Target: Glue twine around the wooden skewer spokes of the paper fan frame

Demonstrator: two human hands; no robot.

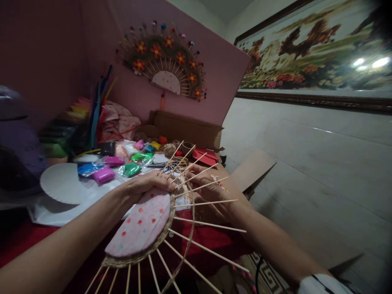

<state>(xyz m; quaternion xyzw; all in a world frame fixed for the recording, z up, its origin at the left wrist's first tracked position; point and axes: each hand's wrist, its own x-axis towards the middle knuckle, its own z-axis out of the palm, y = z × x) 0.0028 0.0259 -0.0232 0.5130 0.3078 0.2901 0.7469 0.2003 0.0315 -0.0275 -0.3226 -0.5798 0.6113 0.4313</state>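
Observation:
A half-round fan (140,222) covered in white cloth with red dots tilts in front of me. Thin wooden sticks (211,224) radiate from its braided twine edge. My left hand (156,181) grips its upper end, thumb near the base of the sticks. Twine (192,222) runs in an arc across the sticks, up toward my right hand (200,179). The fingers of that hand are closed on the twine between the upper sticks; sticks partly hide the fingertips.
Bags of coloured clay (104,174), a white paper disc (61,183) and scissors (157,165) lie on the table. Behind are a twine ball (169,149), red paper (204,157) and a cardboard box (186,128). A finished flowered fan (167,81) hangs on the pink board.

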